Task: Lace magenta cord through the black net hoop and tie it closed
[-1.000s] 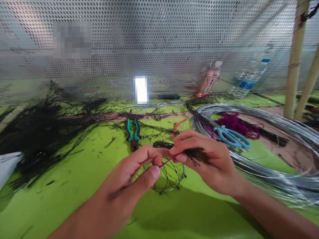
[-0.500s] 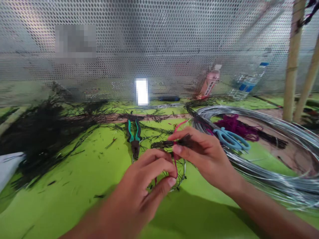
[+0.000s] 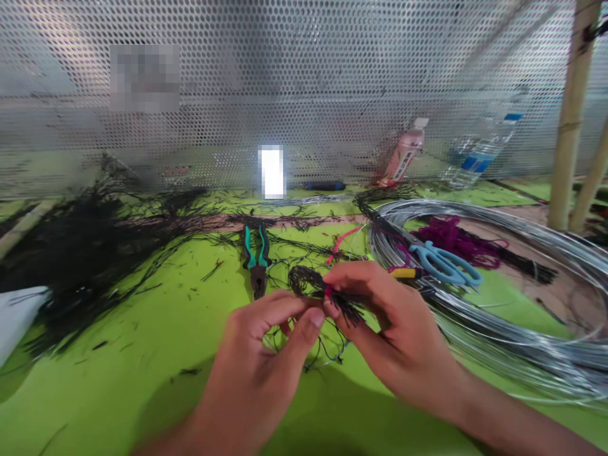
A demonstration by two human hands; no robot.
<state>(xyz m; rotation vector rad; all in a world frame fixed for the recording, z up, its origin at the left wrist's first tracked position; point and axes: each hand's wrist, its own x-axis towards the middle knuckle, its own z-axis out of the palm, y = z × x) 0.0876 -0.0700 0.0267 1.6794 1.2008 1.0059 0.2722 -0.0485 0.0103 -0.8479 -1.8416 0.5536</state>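
My right hand (image 3: pixel 394 323) pinches a bundle of thin black cords (image 3: pixel 349 307), with its frayed ends fanning out below the fingers. The bundle's rounded loop (image 3: pixel 304 275) extends to the left. A pink string (image 3: pixel 328 291) wraps around the bundle at my right fingertips. Close beside it, my left hand (image 3: pixel 275 348) has thumb and forefinger pinched together near the wrap; what they grip of the string is mostly hidden. Below the hands, thin dark wires with small knots (image 3: pixel 339 360) lie on the green surface. Pliers with green and black handles (image 3: pixel 257 253) lie just beyond my left hand.
A large coil of silver wire (image 3: pixel 522 345) fills the right, with blue-handled scissors (image 3: pixel 446 263) and purple cord (image 3: pixel 451 240) on it. Dark strands (image 3: pixel 71 259) are heaped at left. Two bottles, one pink (image 3: pixel 403 152) and one clear (image 3: pixel 479 158), lean against the perforated metal wall (image 3: pixel 313 82).
My left hand has drawn up to the bundle, and the pink string that looped down to it is now close around the cords. My right hand has tilted the bundle's ends downward.
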